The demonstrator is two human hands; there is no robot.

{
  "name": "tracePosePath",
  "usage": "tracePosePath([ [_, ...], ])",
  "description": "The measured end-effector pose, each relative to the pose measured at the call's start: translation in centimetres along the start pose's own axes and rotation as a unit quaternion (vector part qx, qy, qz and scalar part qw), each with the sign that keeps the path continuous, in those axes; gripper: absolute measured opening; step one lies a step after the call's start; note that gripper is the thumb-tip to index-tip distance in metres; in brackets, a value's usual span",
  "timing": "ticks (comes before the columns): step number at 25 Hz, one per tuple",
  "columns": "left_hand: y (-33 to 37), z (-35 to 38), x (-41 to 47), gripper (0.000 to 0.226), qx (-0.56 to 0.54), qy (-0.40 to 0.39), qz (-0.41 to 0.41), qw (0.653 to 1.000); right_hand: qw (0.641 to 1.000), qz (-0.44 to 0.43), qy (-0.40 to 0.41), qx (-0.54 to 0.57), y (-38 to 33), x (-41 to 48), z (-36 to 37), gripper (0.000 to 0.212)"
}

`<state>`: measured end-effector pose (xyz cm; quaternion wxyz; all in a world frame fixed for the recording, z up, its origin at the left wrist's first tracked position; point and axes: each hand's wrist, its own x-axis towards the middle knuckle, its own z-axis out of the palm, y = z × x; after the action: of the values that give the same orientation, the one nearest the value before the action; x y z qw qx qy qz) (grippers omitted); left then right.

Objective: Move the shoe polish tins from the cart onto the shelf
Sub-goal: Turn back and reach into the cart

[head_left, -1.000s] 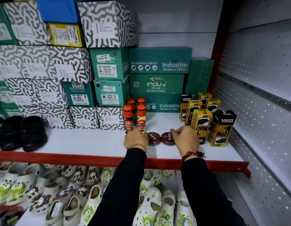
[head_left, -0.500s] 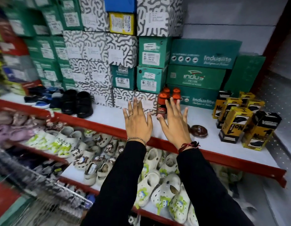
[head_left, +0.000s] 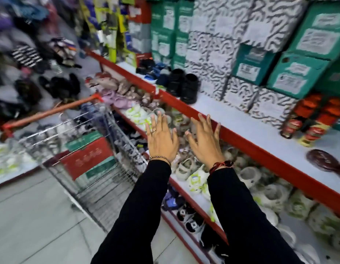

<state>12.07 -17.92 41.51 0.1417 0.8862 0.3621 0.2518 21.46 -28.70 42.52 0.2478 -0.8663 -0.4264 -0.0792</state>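
Both hands (head_left: pixel 161 141) left shelf (head_left: pixel 241 136); blurred tin (head_left: pixel 326 162) remains.

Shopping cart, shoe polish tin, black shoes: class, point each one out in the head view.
shopping cart (head_left: pixel 100 180), head view, wire side.
shoe polish tin (head_left: pixel 324 161), head view, blurred brown lid.
black shoes (head_left: pixel 184 84), head view, upper of the pair.

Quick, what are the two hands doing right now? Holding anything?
Left hand: open, fingers spread, holding nothing.
Right hand: open, fingers spread, holding nothing.

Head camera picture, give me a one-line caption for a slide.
Both empty hands, left and right, spread open between the wire cart and the shelf holding a brown polish tin.
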Motion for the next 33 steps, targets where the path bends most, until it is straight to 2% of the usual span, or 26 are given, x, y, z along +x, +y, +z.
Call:
tracePosePath([
  [4,-9.2,1.6,-1.9,0.066,0.014,-0.031,-0.109,0.993,0.995,-0.037,-0.096,0.017,-3.6,0.3,7.9,0.054],
  [8,-18.7,5.3,-5.3,0.067,0.013,-0.095,-0.234,0.967,0.965,-0.027,-0.258,0.044,-6.0,-0.7,17.8,0.054],
  [13,-26.5,11.4,-9.7,0.063,-0.076,-0.203,-0.362,0.907,0.913,0.016,-0.407,0.008,-5.1,-2.7,29.4,0.04],
  [17,-31.8,17.9,-12.2,0.059,-0.071,-0.295,-0.446,0.842,0.858,0.03,-0.51,-0.047,-1.8,-3.3,37.9,0.047],
  [21,-34.3,23.7,-14.2,0.05,-0.04,-0.387,-0.518,0.762,0.824,0.048,-0.557,-0.09,1.2,-4.7,43.9,0.046],
  [23,-35.0,26.5,-15.0,0.045,-0.033,-0.419,-0.536,0.732,0.814,0.072,-0.567,-0.103,1.9,-5.4,46.5,0.046],
  [24,-35.4,27.8,-15.5,0.042,-0.029,-0.424,-0.544,0.724,0.805,0.047,-0.58,-0.116,2.3,-5.7,47.9,0.045],
  [25,-35.7,28.9,-15.9,0.042,-0.026,-0.422,-0.553,0.718,0.79,0.021,-0.601,-0.119,2.0,-5.9,48.6,0.045],
  [26,-35.9,29.7,-16.2,0.044,-0.018,-0.422,-0.559,0.713,0.8,0.018,-0.592,-0.101,1.8,-5.9,49.0,0.047],
  [28,-36.1,30.8,-16.9,0.047,0.015,-0.428,-0.553,0.715,0.803,0.074,-0.581,-0.112,2.6,-6.5,51.0,0.058],
  [31,-36.1,31.7,-17.8,0.044,0.039,-0.4,-0.55,0.732,0.819,0.112,-0.547,-0.13,2.8,-7.1,51.9,0.064],
  [33,-36.1,31.8,-18.0,0.044,0.047,-0.397,-0.533,0.746,0.811,0.117,-0.559,-0.129,2.8,-7.1,52.1,0.068],
])
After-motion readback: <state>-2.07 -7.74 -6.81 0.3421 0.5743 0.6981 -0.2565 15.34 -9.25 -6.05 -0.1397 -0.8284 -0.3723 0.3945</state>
